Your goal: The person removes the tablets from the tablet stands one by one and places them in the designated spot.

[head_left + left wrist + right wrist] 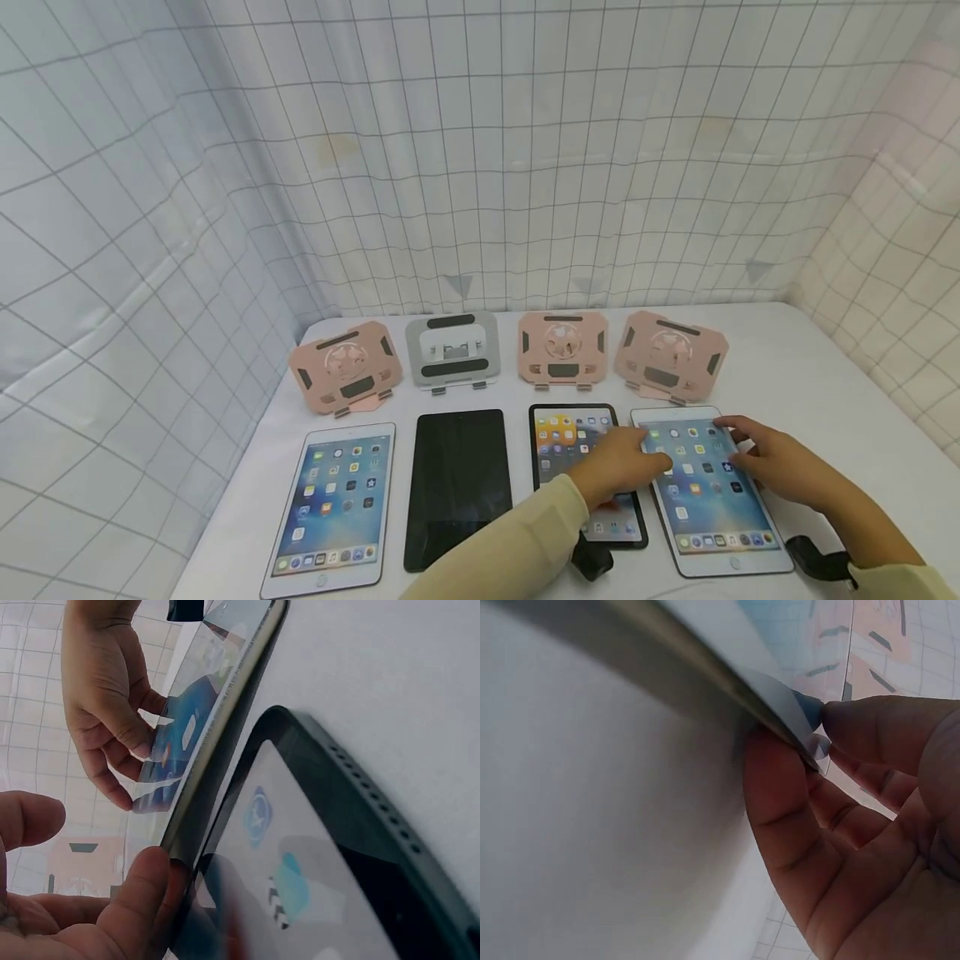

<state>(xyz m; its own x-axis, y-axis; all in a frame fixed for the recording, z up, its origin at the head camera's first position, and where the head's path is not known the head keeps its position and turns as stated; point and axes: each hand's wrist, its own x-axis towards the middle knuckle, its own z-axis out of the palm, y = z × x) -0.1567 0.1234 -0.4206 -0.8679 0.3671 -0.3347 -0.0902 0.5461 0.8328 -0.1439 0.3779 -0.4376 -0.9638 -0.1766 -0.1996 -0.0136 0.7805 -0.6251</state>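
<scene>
Both hands are at the rightmost white tablet, which lies face up with its screen lit. My right hand bends its fingers about the upper right edge. In the right wrist view one fingertip presses the side while another comes over the glossy face. My left hand reaches across a black-framed tablet. Its thumb touches the left edge of the white tablet, and its index finger is held apart from it.
Left of these lie a dark-screened black tablet and a lit white tablet. Behind stand three pink stands, one of them near the middle, and a grey stand. A grid-patterned cloth encloses the white table.
</scene>
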